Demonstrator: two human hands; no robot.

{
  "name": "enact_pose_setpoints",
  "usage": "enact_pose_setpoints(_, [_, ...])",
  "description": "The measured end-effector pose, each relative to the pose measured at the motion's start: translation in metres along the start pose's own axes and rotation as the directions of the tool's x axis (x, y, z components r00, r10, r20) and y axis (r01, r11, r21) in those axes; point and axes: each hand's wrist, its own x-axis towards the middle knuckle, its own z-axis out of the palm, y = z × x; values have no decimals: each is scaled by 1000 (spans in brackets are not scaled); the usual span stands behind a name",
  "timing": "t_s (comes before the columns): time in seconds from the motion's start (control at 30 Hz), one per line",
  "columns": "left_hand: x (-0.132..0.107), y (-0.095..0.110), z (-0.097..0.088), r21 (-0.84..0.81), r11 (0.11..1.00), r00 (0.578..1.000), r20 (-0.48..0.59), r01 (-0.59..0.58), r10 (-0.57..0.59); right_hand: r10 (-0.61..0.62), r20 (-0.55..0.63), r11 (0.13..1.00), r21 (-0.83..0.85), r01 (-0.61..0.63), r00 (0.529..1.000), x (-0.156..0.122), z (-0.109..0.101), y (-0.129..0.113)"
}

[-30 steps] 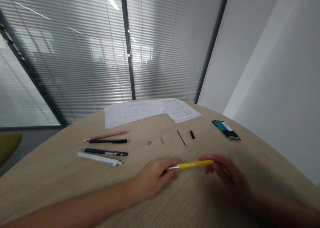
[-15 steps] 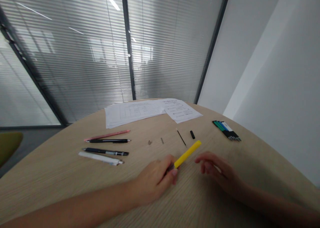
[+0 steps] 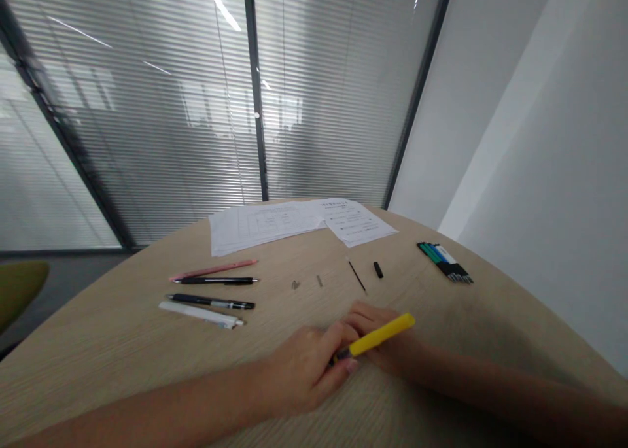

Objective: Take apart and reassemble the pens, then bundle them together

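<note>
My left hand [image 3: 314,363] is closed around the dark end of a yellow pen [image 3: 383,334], whose yellow part slants up to the right. My right hand [image 3: 387,330] lies just behind the pen, its fingers bent towards my left hand and appearing to touch it. The right fingertips are hidden, so I cannot tell what they hold. Beyond the hands lie a thin black refill [image 3: 357,278], a short black cap [image 3: 377,269], a small grey strip [image 3: 319,281] and a tiny dark piece [image 3: 295,285] too small to name.
On the left lie a pink pen [image 3: 216,269], a black pen [image 3: 216,280], a black-and-clear pen [image 3: 210,301] and a white pen [image 3: 199,314]. Printed papers [image 3: 265,225] are spread at the table's far edge. Several pens in a flat pack [image 3: 445,262] sit on the right.
My right hand has moved left and now meets my left hand behind the pen. The yellow pen has tipped lower, pointing more to the right, and stays in my left hand.
</note>
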Motion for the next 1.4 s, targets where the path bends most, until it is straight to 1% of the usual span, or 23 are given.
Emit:
enact_pose_setpoints(0.07, [0, 0, 0, -3, 1000, 1000, -5, -20, 20, -23, -10, 999, -30, 22, 1000, 17, 4, -4])
enact_pose_setpoints(0.13, [0, -1, 0, 15, 999, 999, -25, -45, 45, -24, -29, 998, -60, 22, 999, 35, 7, -7])
enact_pose_setpoints(0.17, [0, 0, 0, 30, 998, 998, -34, -55, 56, -6, -40, 996, -89, 3, 999, 44, 8, -8])
enact_pose_setpoints(0.23, [0, 1, 0, 53, 996, 997, -37, -71, 73, 36, -76, 989, -142, -46, 996, 58, 10, -10])
enact_pose_setpoints(0.3, [-1, 2, 0, 67, 995, 996, -31, -80, 82, 110, -122, 974, -182, -131, 986, 66, 11, -11])
enact_pose_setpoints(0.4, [-1, 2, 0, 87, 992, 995, -25, -93, 95, 235, -154, 939, -219, -265, 960, 70, 11, -10])
enact_pose_setpoints(0.47, [-1, 2, 0, 93, 992, 996, -15, -88, 90, 269, -141, 929, -223, -295, 953, 70, 11, -9])
enact_pose_setpoints(0.53, [-1, 2, 0, 91, 993, 997, 2, -74, 74, 263, -134, 934, -213, -287, 956, 70, 12, -7])
enact_pose_setpoints(0.63, [0, 2, 0, 88, 995, 998, 25, -53, 51, 217, -140, 948, -205, -243, 966, 72, 13, -6])
enact_pose_setpoints(0.77, [0, 2, 1, 82, 996, 999, 21, -35, 33, 148, -128, 960, -221, -174, 981, 73, 16, -2])
enact_pose_setpoints(1.0, [0, 3, 0, 85, 994, 998, 17, -61, 60, 68, -160, 977, -189, -99, 985, 72, 22, 8])
enact_pose_setpoints(1.1, [0, 3, 0, 85, 994, 998, 13, -65, 64, 61, -163, 981, -173, -89, 985, 72, 22, 8])
enact_pose_setpoints(1.27, [0, 3, 0, 92, 994, 998, 19, -60, 58, 100, -168, 976, -176, -129, 981, 70, 19, 5])
enact_pose_setpoints(1.4, [0, 3, -1, 99, 993, 998, 42, -58, 54, 118, -197, 979, -140, -147, 973, 68, 17, 2])
